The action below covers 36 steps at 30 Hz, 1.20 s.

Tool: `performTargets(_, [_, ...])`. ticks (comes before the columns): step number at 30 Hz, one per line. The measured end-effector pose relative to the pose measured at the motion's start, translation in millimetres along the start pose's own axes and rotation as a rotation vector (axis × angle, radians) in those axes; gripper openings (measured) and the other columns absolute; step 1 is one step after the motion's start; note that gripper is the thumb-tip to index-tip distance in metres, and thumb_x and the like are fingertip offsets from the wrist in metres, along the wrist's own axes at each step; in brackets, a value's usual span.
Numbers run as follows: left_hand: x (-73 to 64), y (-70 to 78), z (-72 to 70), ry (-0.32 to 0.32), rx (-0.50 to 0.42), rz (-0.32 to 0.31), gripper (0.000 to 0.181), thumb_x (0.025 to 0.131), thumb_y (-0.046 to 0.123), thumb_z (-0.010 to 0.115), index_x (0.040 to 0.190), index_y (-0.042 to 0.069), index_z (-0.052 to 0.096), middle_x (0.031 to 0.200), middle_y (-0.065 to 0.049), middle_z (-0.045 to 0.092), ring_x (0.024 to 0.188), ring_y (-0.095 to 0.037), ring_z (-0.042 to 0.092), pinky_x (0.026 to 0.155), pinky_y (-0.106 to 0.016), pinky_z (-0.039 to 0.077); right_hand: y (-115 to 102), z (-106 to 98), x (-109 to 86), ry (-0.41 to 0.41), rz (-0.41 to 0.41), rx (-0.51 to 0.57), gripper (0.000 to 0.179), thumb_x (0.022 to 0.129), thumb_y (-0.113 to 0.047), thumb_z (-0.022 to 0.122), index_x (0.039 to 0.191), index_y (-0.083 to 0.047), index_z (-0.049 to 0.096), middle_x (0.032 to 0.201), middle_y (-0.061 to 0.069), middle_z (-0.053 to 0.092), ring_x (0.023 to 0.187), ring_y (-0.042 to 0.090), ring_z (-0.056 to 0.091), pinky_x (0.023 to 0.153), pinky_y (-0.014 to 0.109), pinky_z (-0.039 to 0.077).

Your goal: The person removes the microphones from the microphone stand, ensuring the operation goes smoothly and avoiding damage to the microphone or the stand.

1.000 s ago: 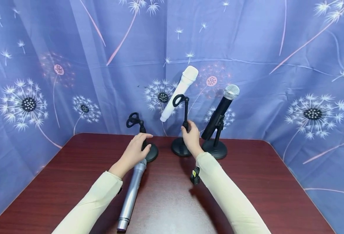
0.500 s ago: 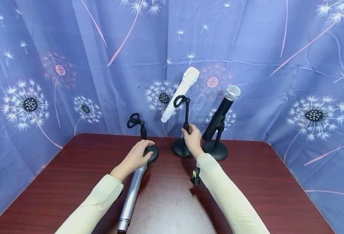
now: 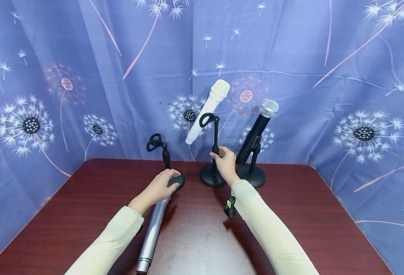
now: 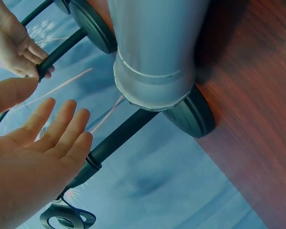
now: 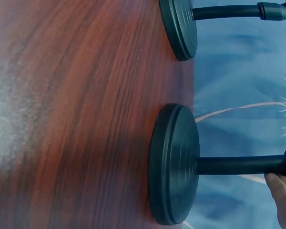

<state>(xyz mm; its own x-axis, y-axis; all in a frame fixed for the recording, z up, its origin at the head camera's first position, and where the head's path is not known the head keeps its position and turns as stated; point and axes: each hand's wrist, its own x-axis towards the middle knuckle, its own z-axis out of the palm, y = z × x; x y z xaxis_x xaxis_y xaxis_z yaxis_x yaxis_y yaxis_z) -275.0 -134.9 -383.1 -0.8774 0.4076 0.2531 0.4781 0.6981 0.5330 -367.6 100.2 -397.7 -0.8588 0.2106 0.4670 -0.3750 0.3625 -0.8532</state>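
Observation:
My right hand (image 3: 226, 163) pinches the pole of the middle black microphone stand (image 3: 213, 176) with thumb and fingers. A white microphone (image 3: 206, 110) leans at a slant in that stand's ring clip. My left hand (image 3: 158, 188) hovers in front of the left microphone stand (image 3: 166, 156), fingers loosely extended and holding nothing. The left stand's ring clip (image 4: 66, 217) holds nothing. Below my left hand lies a silver microphone (image 3: 153, 233), its head end hidden by the hand in the head view. In the left wrist view the silver microphone's body (image 4: 155, 52) fills the top middle.
On the right, a third stand (image 3: 253, 173) bears a black microphone with a silver mesh head (image 3: 261, 122). All three stands are near the far edge of the reddish-brown table (image 3: 202, 244). A blue dandelion-patterned curtain (image 3: 147, 103) hangs behind them.
My left hand has sunk slightly, away from the left stand's upper pole. My right hand has slid slightly down and keeps hold of the middle stand. The microphones stay put.

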Motion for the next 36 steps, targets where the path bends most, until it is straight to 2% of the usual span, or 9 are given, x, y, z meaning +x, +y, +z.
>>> performTargets(7, [-2.8,-1.8,0.2,-0.004,-0.009,-0.020,0.030,0.091,0.005,0.061,0.120,-0.004,0.057,0.116,-0.020,0.058,0.111,-0.036,0.056,0.095,-0.049,0.044,-4.4,0.2,-6.8,-0.061,-0.008,-0.001,0.027,0.080,-0.002,0.077,0.105,0.005,0.069,0.094,0.019,0.072,0.088,0.029,0.070,0.075,0.037,0.055])
performTargets(20, [-3.2,-4.4,-2.4,0.021,-0.011,-0.013,0.030,0.092,0.006,0.061,0.120,-0.002,0.057,0.116,-0.019,0.059,0.110,-0.036,0.056,0.094,-0.049,0.045,-7.3,-7.8,-11.5,-0.095,0.001,0.036,0.029,0.079,-0.002,0.077,0.106,0.004,0.069,0.098,0.019,0.071,0.093,0.029,0.069,0.080,0.039,0.055])
performTargets(30, [-3.9,-3.7,-7.7,0.125,-0.030,0.049,0.028,0.090,0.003,0.062,0.118,-0.002,0.059,0.112,-0.017,0.061,0.106,-0.034,0.058,0.091,-0.048,0.046,-18.7,-15.7,-17.4,-0.141,-0.004,0.067,0.029,0.081,-0.002,0.076,0.108,0.003,0.069,0.099,0.017,0.071,0.094,0.027,0.069,0.081,0.036,0.055])
performTargets(36, [-5.0,0.5,-14.3,0.209,-0.045,0.057,0.027,0.090,0.002,0.063,0.117,-0.001,0.061,0.112,-0.015,0.063,0.105,-0.032,0.058,0.091,-0.048,0.046,-23.3,-22.7,-22.1,-0.156,-0.018,0.086,0.028,0.081,-0.001,0.076,0.107,0.005,0.069,0.098,0.019,0.071,0.094,0.028,0.069,0.075,0.025,0.054])
